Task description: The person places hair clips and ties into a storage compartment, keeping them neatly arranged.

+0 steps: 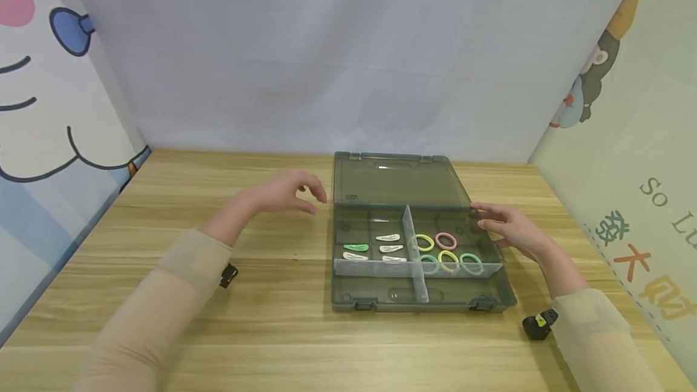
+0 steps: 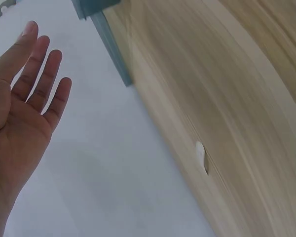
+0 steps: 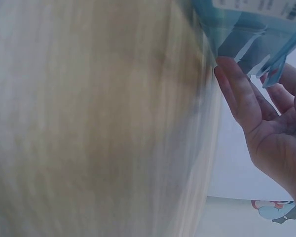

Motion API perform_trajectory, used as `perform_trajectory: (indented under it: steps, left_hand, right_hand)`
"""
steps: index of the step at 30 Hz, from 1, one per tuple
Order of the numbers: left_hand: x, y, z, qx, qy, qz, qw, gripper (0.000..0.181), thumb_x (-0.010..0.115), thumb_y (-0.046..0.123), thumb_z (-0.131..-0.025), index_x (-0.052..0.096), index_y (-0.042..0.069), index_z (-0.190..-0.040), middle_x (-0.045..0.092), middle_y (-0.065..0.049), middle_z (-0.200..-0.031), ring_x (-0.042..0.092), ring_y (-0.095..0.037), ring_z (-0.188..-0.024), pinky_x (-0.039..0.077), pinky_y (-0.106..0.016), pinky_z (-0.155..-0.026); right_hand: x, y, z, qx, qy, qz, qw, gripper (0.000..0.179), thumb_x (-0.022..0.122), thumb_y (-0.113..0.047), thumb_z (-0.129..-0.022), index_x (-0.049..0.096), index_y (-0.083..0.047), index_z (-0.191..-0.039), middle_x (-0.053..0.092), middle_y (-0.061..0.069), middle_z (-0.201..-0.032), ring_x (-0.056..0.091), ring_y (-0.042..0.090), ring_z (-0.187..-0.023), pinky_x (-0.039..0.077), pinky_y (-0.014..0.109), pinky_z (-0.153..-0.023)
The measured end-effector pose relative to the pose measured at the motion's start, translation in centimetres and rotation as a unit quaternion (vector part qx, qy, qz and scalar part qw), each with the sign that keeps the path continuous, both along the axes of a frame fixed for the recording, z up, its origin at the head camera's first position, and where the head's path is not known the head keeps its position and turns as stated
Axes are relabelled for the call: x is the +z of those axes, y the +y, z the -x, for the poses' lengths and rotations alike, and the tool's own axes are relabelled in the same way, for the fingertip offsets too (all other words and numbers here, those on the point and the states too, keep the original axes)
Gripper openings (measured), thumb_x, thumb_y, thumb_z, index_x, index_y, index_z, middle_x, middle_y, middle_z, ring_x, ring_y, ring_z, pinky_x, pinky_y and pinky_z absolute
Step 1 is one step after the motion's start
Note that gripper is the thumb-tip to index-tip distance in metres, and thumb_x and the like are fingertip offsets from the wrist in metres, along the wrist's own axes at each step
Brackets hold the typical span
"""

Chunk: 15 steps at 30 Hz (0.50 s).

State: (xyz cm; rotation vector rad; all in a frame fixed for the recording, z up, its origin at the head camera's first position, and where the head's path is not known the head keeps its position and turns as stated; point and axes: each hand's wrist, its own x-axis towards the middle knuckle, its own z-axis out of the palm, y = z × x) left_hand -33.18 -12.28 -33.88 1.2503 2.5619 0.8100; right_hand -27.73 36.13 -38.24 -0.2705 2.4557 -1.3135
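A translucent grey divided storage box [image 1: 376,302] lies on the table, its lid [image 1: 397,180] folded back. In its left compartment are several white snap hair clips [image 1: 388,238] and a green one [image 1: 356,247]. The right compartment holds pink [image 1: 446,234], yellow [image 1: 425,235] and green hair ties [image 1: 471,255]. My left hand [image 1: 283,191] hovers left of the box with fingers loosely bent, nothing in it. My right hand [image 1: 509,228] is at the box's right side by the hinge, fingertips touching its edge. In the right wrist view its fingers [image 3: 241,96] look relaxed.
Grey dividers [image 1: 415,259] cross inside the box; front latches [image 1: 365,305] face me. Wood-grain table [image 1: 261,331] surrounds it. A pale cloth [image 1: 305,77] hangs behind, with printed panels [image 1: 615,156] at both sides. A small white mark [image 2: 201,158] shows on the wood.
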Motion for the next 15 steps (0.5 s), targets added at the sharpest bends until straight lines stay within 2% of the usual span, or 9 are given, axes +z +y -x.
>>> perform_trajectory:
  steps: [6, 10, 15]
  left_hand:
    - [-0.4, -2.6, 0.7, 0.05, -0.01, -0.014, 0.9986, 0.021, 0.074, 0.014, -0.082, 0.069, 0.013, -0.102, 0.066, -0.002, -0.107, 0.056, -0.023, -0.107, 0.043, -0.047, -0.096]
    - [-1.0, -4.2, 1.2, 0.077, -0.023, -0.021, 0.9965, 0.024, 0.072, 0.011, -0.083, 0.068, 0.01, -0.106, 0.065, -0.006, -0.11, 0.055, -0.027, -0.11, 0.041, -0.049, -0.097]
    - [-1.9, -5.8, 1.8, 0.114, -0.023, -0.022, 0.993, 0.029, 0.069, 0.007, -0.085, 0.065, 0.003, -0.114, 0.065, -0.012, -0.114, 0.055, -0.032, -0.11, 0.041, -0.052, -0.096]
  right_hand:
    - [0.1, -0.1, 0.0, 0.0, 0.001, -0.002, 1.0, 0.061, 0.051, -0.03, -0.098, 0.025, -0.009, -0.149, 0.023, 0.025, -0.151, 0.031, 0.047, -0.132, 0.044, 0.061, -0.089]
    - [0.1, -0.1, -0.1, -0.002, 0.0, -0.004, 1.0, 0.06, 0.051, -0.031, -0.098, 0.027, -0.009, -0.149, 0.024, 0.024, -0.151, 0.032, 0.046, -0.132, 0.044, 0.06, -0.089]
    - [0.1, -0.1, -0.1, -0.001, 0.003, -0.004, 1.0, 0.06, 0.051, -0.03, -0.098, 0.027, -0.009, -0.149, 0.024, 0.025, -0.151, 0.032, 0.047, -0.132, 0.045, 0.059, -0.088]
